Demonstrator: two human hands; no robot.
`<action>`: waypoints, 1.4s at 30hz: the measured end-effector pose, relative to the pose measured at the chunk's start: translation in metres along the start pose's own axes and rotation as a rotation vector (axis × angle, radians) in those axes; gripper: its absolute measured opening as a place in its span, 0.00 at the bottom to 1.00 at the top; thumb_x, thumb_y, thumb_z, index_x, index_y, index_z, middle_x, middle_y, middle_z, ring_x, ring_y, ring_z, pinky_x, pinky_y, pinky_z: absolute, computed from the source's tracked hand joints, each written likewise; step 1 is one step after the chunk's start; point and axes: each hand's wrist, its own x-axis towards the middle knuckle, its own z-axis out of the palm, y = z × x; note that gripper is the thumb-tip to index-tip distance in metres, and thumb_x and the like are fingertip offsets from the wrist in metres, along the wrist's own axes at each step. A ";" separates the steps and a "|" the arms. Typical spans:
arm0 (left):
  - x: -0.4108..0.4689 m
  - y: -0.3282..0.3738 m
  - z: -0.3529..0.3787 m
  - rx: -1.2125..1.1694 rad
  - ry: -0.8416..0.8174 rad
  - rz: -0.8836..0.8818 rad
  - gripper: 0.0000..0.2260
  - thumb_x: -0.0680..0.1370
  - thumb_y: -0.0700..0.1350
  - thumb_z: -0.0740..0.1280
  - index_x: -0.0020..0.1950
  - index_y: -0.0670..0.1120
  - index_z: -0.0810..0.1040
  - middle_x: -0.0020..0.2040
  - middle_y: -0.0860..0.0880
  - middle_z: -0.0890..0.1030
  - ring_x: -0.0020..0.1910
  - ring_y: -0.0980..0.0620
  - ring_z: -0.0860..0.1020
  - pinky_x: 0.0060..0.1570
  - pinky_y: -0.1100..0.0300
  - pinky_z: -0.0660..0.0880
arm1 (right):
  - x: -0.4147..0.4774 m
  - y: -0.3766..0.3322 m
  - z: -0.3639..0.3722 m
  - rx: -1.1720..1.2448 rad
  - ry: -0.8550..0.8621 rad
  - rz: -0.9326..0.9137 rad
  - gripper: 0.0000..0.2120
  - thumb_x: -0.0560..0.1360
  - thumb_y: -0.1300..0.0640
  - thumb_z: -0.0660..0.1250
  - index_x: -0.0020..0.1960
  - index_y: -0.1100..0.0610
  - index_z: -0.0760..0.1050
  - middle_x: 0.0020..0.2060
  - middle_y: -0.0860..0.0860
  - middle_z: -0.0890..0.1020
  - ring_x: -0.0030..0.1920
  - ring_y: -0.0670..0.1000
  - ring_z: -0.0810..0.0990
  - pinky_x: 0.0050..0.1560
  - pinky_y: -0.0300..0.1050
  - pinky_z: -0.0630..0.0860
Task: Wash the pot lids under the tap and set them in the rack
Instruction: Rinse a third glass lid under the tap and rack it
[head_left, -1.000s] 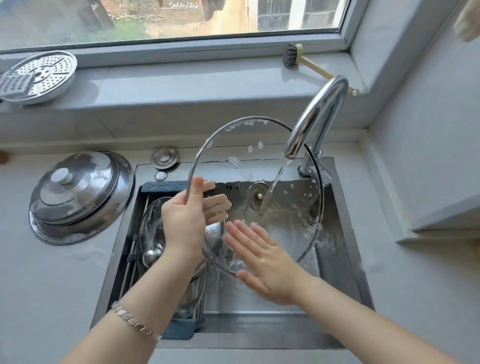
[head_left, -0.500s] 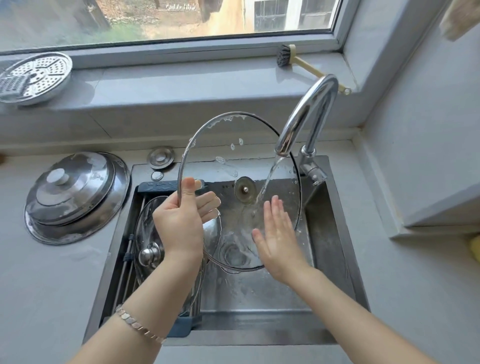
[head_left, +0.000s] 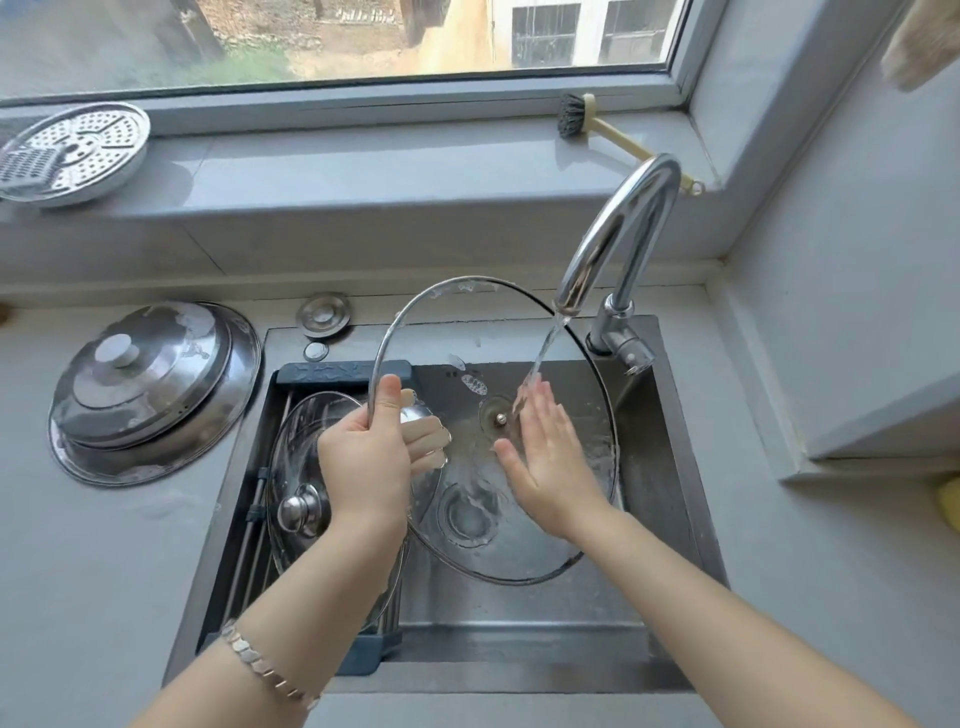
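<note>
The large glass lid (head_left: 467, 332) stands almost upright over the sink (head_left: 670, 467), its metal rim reaching from the far edge of the basin down toward the drain. The left hand (head_left: 363, 457) grips the lid's left rim, thumb curled over the near face and the fingers bent behind the glass, where they show through it. The right hand (head_left: 545, 457) lies flat on the near face, just right of the centre screw, fingers straight and together, holding nothing. Water (head_left: 545, 348) runs from the curved tap (head_left: 618, 223) at the far right and strikes the glass at the right fingertips. In the left part of the basin a rack (head_left: 332, 374) with dark blue ends holds a second glass lid (head_left: 296, 457), knob toward the camera. A bracelet (head_left: 265, 670) circles the left wrist. On the counter to the left, steel lids (head_left: 150, 384) lie stacked. On the far windowsill sit a perforated steamer plate (head_left: 72, 150) at the left and a brush (head_left: 597, 124) at the right.
</note>
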 end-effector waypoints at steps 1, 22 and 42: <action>-0.001 0.000 0.000 0.009 -0.014 -0.018 0.12 0.78 0.51 0.63 0.45 0.42 0.77 0.34 0.40 0.82 0.28 0.50 0.82 0.28 0.59 0.79 | 0.008 0.006 -0.003 -0.011 0.040 0.054 0.37 0.74 0.37 0.37 0.74 0.57 0.33 0.71 0.49 0.31 0.70 0.43 0.28 0.71 0.40 0.30; 0.008 0.004 0.004 0.339 -0.204 -0.084 0.14 0.80 0.49 0.61 0.49 0.36 0.74 0.35 0.37 0.77 0.31 0.44 0.76 0.24 0.61 0.74 | -0.014 0.064 -0.012 0.566 -0.035 0.921 0.25 0.80 0.46 0.54 0.70 0.60 0.61 0.64 0.63 0.71 0.63 0.62 0.72 0.62 0.53 0.69; 0.012 -0.101 0.017 -0.057 -0.197 -0.930 0.19 0.80 0.59 0.52 0.45 0.44 0.69 0.45 0.39 0.76 0.44 0.45 0.76 0.44 0.49 0.70 | -0.010 0.051 -0.112 0.062 0.439 0.325 0.11 0.80 0.50 0.56 0.51 0.53 0.76 0.35 0.53 0.78 0.41 0.59 0.75 0.42 0.51 0.71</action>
